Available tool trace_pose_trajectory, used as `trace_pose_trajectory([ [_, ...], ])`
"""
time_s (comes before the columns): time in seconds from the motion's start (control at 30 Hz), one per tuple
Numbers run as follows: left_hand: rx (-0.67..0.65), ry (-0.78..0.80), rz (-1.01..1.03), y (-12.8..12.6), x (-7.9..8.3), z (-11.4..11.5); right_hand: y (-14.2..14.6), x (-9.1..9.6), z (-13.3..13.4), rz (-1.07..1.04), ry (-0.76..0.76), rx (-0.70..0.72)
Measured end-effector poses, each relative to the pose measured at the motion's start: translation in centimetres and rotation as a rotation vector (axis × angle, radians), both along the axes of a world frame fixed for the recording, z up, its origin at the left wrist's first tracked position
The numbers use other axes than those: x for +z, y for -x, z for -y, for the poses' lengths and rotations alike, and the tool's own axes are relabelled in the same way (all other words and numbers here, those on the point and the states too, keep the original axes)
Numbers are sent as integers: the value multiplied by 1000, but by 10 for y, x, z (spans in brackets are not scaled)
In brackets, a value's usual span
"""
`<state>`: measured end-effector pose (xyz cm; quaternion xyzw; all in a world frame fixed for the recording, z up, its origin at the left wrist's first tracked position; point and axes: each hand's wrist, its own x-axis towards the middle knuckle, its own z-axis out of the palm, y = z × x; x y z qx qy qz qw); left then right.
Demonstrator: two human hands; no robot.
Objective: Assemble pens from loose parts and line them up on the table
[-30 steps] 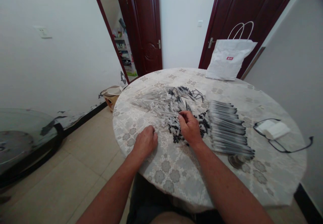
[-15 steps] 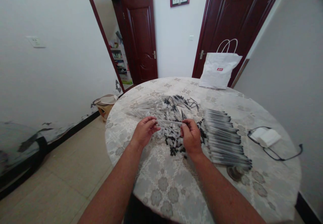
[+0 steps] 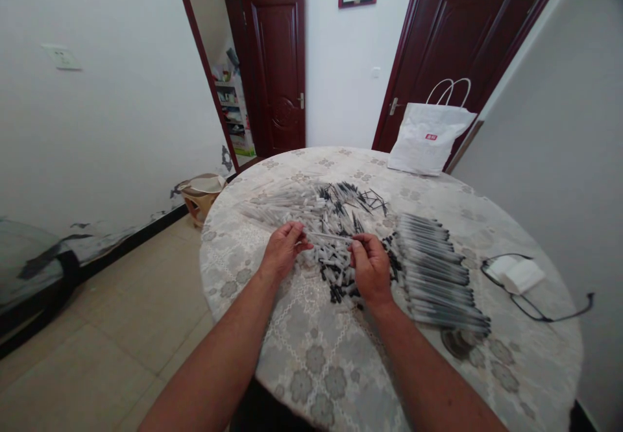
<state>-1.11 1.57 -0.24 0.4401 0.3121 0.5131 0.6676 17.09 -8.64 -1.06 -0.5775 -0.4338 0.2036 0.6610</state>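
Note:
Between my two hands a thin, pale pen barrel (image 3: pixel 328 235) is held level above the table. My left hand (image 3: pixel 286 248) pinches its left end with thumb and forefinger, and my right hand (image 3: pixel 370 266) grips the other end. Under and between the hands lies a heap of small white and black pen caps (image 3: pixel 335 273). Behind it spread many clear pen tubes (image 3: pixel 282 202) and dark, thin refills (image 3: pixel 348 193). To the right of my right hand, a row of pens (image 3: pixel 440 273) lies stacked side by side.
The round table has a patterned cloth (image 3: pixel 311 335). Black-framed glasses (image 3: pixel 545 318) and a folded white tissue (image 3: pixel 520 275) lie at its right. A white paper bag (image 3: pixel 431 140) stands at the back. A stool (image 3: pixel 199 195) is by the left wall.
The camera view has shifted slightly. Both hands keep almost the same pose, with the pen barrel still held between them.

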Motion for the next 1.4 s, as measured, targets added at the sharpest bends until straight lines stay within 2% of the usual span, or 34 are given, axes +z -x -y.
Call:
trace_pose_trajectory([
  [0.27,-16,39,-30,-1,5,2,2,4,2,-15,-3,12],
  [0.6,30,38,-14,-3,2,2,5,5,2,119,40,11],
  [0.67,53,37,18,-2,2,0,7,4,4,214,52,43],
  [0.87,99,97,155,1,2,-3,17,2,8,670,54,198],
  [1.1,56,170,237,1,1,-3,19,-1,9,815,12,193],
  [1.27,43,188,230,0,-2,-5,18,2,9,814,-24,211],
  [1.4,43,206,208,-2,0,-4,20,11,13,631,39,237],
])
